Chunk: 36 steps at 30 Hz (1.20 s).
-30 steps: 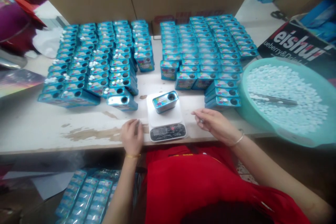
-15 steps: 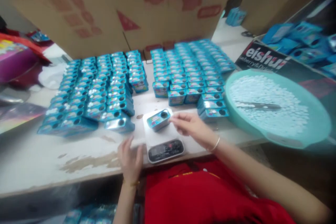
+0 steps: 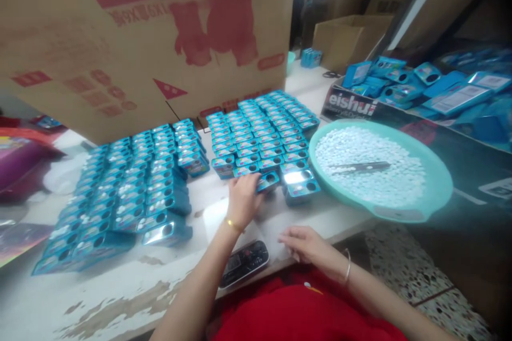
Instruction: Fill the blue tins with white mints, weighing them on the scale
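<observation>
Mid-frame, the left hand (image 3: pixel 243 200) looks clamped on a tin (image 3: pixel 268 182), probably light, stiff, best pinched at its sides; I can't tell if the right hand (image 3: pixel 309 248) grips anything.

A tall cardboard box (image 3: pixel 132 37), printed in red, is seen at the far side of a table (image 3: pixel 44 303) patched with brown. At back right, an open carton (image 3: pixel 338 34) is set behind a small dark object (image 3: pixel 330 74). Crumpled white material (image 3: pixel 64 175) and a purple bundle (image 3: pixel 30 164) are crowded at far left, behind a rainbow-coloured sheet (image 3: pixel 22 242); speckled flooring (image 3: pixel 404 258) is shown at lower right.
</observation>
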Tool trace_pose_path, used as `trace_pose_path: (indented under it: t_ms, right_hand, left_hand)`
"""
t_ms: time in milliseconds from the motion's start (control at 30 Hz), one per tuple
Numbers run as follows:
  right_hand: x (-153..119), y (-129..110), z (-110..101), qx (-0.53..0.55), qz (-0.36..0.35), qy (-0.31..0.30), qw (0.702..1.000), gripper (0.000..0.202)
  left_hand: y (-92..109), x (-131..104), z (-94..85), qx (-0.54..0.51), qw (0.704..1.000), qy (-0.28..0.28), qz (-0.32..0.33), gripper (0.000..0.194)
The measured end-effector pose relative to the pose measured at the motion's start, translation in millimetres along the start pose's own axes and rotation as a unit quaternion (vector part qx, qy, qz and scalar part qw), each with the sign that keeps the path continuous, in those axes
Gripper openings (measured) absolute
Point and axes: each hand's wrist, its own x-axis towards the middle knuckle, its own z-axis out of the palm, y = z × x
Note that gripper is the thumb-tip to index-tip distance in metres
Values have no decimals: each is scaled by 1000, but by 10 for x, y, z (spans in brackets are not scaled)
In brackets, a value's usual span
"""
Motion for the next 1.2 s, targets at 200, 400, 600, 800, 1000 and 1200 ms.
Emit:
trace_pose_path:
  t_ms: [200, 400, 600, 800, 1000, 1200]
  right_hand:
    - [1, 44, -58, 7, 18, -2, 1000, 53]
    - [73, 131, -75, 27, 16, -21, 999, 46]
    - [106, 167, -25, 57, 12, -71, 996, 37]
    - [75, 239, -98, 149, 23, -92, 984, 28]
    - [3, 193, -91, 146, 87, -104, 980, 34]
    - [-54, 164, -52, 115, 77, -103, 985, 30]
  left_hand:
    - [-173, 183, 293, 58, 998, 33, -19, 46]
    - [-1146, 445, -283, 220, 941, 33, -254, 35]
    - [-1649, 503, -489, 281, 921, -122, -239, 21]
    - [-1021, 211, -1043, 302, 927, -165, -152, 27]
    - [-145, -135, -1219, 246, 928, -272, -61, 24]
    - [52, -272, -1004, 220, 928, -298, -35, 18]
